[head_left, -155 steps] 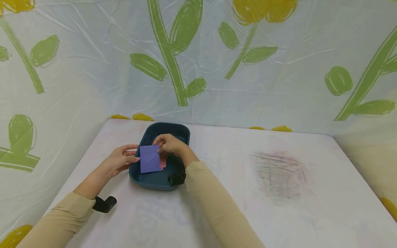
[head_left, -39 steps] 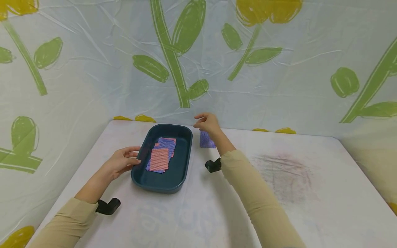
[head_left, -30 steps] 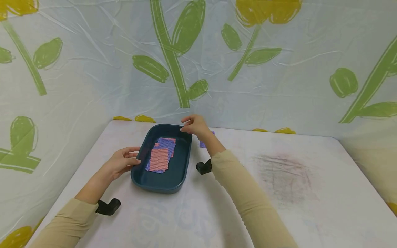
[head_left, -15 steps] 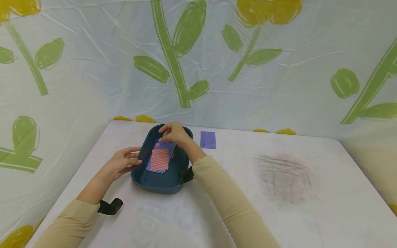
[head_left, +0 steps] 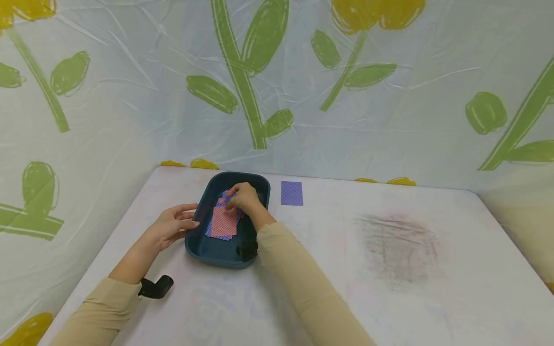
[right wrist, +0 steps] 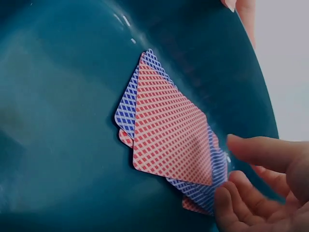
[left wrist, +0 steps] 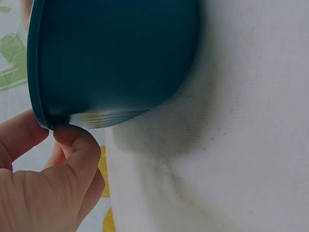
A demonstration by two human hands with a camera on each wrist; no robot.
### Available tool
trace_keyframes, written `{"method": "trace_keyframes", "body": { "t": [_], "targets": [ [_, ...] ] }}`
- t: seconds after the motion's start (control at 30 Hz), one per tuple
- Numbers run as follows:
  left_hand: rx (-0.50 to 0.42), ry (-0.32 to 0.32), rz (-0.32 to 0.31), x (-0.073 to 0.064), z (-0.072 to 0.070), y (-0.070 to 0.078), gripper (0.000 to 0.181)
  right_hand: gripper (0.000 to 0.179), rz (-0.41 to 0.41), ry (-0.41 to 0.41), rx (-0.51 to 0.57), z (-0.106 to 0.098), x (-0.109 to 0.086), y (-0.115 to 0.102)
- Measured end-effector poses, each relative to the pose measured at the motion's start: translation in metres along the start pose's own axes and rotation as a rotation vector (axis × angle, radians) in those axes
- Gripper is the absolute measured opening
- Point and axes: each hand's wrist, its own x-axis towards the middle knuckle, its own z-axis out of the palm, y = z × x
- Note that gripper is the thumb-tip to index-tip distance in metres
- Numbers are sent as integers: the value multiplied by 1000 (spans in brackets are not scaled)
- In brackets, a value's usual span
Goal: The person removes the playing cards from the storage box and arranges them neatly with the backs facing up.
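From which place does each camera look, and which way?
Head: on the head, facing forward and down at the table; sleeves, left hand and right hand show.
Left wrist: on that wrist, facing the tray from outside; mainly left hand shows.
Right wrist: on that wrist, facing into the tray at the cards; both hands show.
Head and right wrist share the cards.

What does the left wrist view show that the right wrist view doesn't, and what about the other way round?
Only the left wrist view: the outer wall of the tray and the sheet with green and yellow shapes.

Only the right wrist view: a red-patterned card lying over blue-patterned cards inside the tray, and the gap between thumb and fingers of the right hand.

Both: the tray and the left hand, which pinches the rim; the right wrist view catches only a little of it.
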Motion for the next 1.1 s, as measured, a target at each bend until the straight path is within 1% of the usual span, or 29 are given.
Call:
{"method": "trace_keyframes", "body": {
  "t": [0.07,0.2,0.27,0.37,0.5,0.63,0.7,0.83,0.93,1.1],
  "targets": [
    [0,0,-2,0,0,0,63,34,-44,-54,-103,0,2,3],
    [-6,-4,-3,0,0,0,62,42,-191,-178,-350,0,6,8],
    [-9,-8,6,0,1,0,62,46,-213,-221,-438,0,6,10],
    [-10,-10,17,0,2,1,62,50,-209,-247,-544,0,6,11],
    [-12,-10,21,0,3,2,62,52,-192,-243,-591,1,6,11],
    [-15,-8,20,0,3,2,62,50,-174,-228,-615,2,7,10],
    [-18,-10,22,0,2,2,62,50,-174,-226,-608,3,7,10],
    [-21,-13,25,0,2,2,62,53,-185,-226,-552,3,7,9],
    [-24,-13,24,0,2,3,63,54,-175,-232,-495,4,8,8],
    [-34,-15,19,-1,2,3,64,50,-173,-241,-457,4,8,7]
  ]
}}
